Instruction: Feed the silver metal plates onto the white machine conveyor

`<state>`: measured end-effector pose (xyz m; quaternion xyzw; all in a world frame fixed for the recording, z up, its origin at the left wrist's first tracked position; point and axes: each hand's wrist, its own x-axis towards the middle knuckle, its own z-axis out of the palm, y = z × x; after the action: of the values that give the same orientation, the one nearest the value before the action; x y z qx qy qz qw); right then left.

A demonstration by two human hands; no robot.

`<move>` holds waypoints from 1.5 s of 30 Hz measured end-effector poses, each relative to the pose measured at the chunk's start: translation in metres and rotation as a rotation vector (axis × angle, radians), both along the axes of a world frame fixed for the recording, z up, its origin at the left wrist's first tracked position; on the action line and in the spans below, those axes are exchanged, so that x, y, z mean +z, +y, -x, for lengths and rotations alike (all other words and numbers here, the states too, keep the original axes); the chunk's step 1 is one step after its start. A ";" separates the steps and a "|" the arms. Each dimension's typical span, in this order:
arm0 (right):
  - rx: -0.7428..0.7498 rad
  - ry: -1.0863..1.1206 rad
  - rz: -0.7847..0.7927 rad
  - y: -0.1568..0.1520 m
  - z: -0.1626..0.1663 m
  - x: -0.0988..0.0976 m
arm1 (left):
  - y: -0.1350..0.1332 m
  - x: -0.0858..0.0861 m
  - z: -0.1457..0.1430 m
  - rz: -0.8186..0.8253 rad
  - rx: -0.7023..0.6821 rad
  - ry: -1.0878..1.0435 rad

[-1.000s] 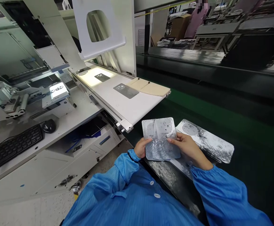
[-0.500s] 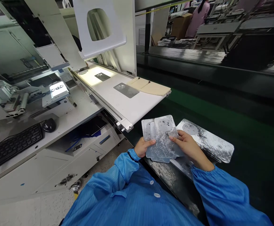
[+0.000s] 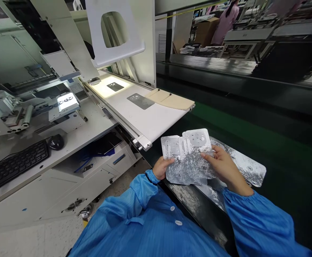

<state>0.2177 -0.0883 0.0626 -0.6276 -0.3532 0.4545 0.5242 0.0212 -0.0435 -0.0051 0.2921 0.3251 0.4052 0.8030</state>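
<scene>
Several silvery phone back panels (image 3: 177, 164) with camera cut-outs are fanned out between my two hands, above the dark green belt. My left hand (image 3: 161, 167) pinches the left edge of the fan, thumb on top. At the right side, my right hand (image 3: 222, 164) grips the frontmost panel (image 3: 197, 153), its thumb lying on the face. Behind my right hand a stack of similar panels (image 3: 248, 164) lies on the belt, partly hidden by the hand and the fan. Two darker panels lie on the white conveyor, one nearer (image 3: 140, 101) and one in the lit area (image 3: 115, 86).
The white conveyor (image 3: 156, 123) ends just beyond my hands, with a beige guide plate (image 3: 172, 99) on its right. A keyboard (image 3: 14, 166) and a mouse (image 3: 55, 142) sit on the left bench. A person in pink (image 3: 227, 18) is in the background.
My right hand has moved to the right with the front panel, spreading the fan wider. On the white conveyor, the two panels have shifted slightly away from me.
</scene>
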 end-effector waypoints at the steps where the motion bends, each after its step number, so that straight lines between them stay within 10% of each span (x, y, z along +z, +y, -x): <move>1: 0.020 0.008 0.006 0.000 0.005 -0.001 | -0.001 0.002 0.000 -0.010 -0.010 0.003; 22: 0.076 0.066 0.023 -0.001 0.014 0.002 | -0.001 0.001 -0.002 0.006 -0.027 0.014; 30: -0.152 0.067 -0.094 -0.003 -0.011 0.019 | -0.001 -0.001 -0.005 0.043 0.067 -0.034; 45: 0.022 -0.134 -0.351 -0.018 0.059 -0.002 | -0.018 0.021 0.015 -0.642 -0.057 0.296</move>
<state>0.1592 -0.1064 0.0601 -0.5516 -0.4680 0.3489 0.5958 0.0062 -0.0615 0.0157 0.5942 0.2857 0.4176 0.6252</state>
